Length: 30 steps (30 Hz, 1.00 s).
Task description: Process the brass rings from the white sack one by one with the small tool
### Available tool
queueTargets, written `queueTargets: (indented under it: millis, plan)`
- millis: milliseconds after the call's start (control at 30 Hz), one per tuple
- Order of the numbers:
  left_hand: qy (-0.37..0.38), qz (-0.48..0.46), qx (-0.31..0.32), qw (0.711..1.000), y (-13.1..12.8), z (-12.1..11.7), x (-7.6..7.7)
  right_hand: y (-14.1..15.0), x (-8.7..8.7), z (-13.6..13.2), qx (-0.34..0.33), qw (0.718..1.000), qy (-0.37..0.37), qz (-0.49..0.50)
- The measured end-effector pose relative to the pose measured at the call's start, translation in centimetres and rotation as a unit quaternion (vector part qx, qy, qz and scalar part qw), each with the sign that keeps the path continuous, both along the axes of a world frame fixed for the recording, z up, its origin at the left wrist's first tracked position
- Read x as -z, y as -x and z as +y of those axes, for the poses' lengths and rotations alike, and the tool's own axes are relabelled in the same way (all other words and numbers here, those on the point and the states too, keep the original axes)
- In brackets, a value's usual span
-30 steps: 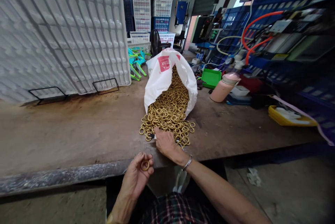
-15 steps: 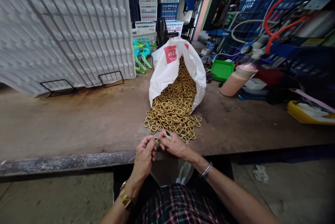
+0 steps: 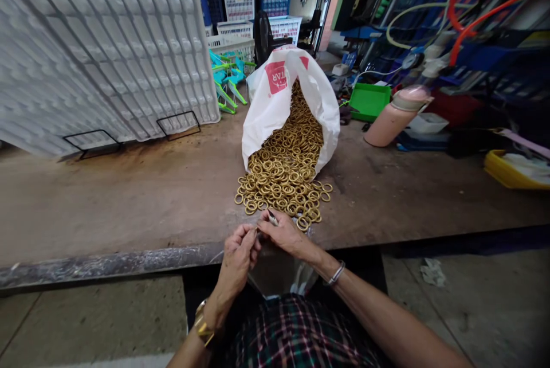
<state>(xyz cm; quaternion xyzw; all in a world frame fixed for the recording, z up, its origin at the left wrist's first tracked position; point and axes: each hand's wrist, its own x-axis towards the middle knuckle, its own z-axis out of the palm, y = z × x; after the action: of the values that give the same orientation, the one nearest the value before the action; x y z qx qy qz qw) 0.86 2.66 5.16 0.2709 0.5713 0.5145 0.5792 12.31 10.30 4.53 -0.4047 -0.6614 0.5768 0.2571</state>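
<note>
My left hand (image 3: 239, 250) is closed in a pinch at the table's front edge, its fingertips meeting those of my right hand. A gold-coloured metal ring (image 3: 257, 231) is pinched between them, mostly hidden by the fingers. My right hand (image 3: 287, 236) is closed on a small tool (image 3: 272, 218) with a pale body and dark tip, its kind unclear. Just beyond both hands, a heap of similar gold-coloured rings (image 3: 279, 184) spills from a white plastic sack (image 3: 268, 118) with red print, lying open towards me.
Ribbed white plastic trays (image 3: 141, 41) stand upright on the table (image 3: 129, 202) at left, beside black wire stands. To the right are a green tray (image 3: 370, 102), a pink bottle (image 3: 393, 121) and a yellow tray (image 3: 511, 173). A clear bag (image 3: 281, 277) hangs below the table edge.
My right hand has come back from the ring heap to meet my left hand, which has risen with its ring. The two hands now pinch together, and the view has shifted slightly.
</note>
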Motion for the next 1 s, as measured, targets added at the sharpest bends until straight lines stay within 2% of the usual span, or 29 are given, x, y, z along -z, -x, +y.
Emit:
queueTargets:
  millis: [367, 567, 767, 867, 1000]
  plan:
    - [-0.013, -0.027, 0.013, 0.999, -0.2, 0.0, -0.1, -0.4, -0.1, -0.2, -0.007, 1.000, 0.015, 0.011]
    - [-0.004, 0.016, 0.026, 1.000, -0.1, -0.2, 0.1, -0.3, -0.7, -0.6, -0.003, 0.999, -0.045, -0.014]
    - [0.001, -0.031, 0.025, 0.999, -0.1, -0.3, -0.3, -0.4, -0.5, -0.6, 0.004, 0.994, -0.096, -0.055]
    - [-0.001, -0.041, 0.019, 0.999, -0.1, -0.2, -0.5, -0.6, -0.1, -0.7, -0.002, 0.975, -0.170, -0.140]
    - [-0.013, -0.033, 0.014, 0.999, -0.1, -0.2, -0.3, -0.9, 0.3, -1.2, -0.074, 0.924, -0.277, -0.254]
